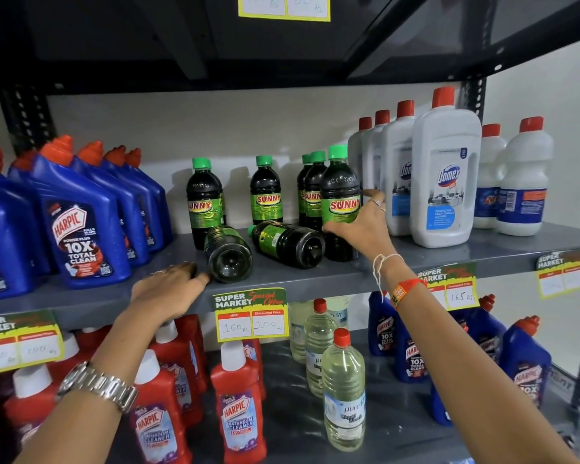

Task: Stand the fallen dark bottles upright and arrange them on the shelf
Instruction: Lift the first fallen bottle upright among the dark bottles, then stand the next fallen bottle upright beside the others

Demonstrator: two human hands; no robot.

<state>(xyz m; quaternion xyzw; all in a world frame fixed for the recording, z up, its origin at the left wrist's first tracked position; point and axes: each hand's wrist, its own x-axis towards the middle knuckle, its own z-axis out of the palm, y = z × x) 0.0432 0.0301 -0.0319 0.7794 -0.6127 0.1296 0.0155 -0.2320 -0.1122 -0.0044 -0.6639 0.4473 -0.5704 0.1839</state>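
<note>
head cam: my left hand point(169, 286) lay flat, fingertips touching fallen bottle point(227, 254), base toward me; right hand point(360, 226) wrapped upright bottle point(340, 202).

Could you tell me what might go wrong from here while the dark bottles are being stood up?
The lying bottle beside the left hand sits close to the shelf edge and could roll off. The right hand grips an upright bottle right beside the white bottles, so it could knock them.
</note>
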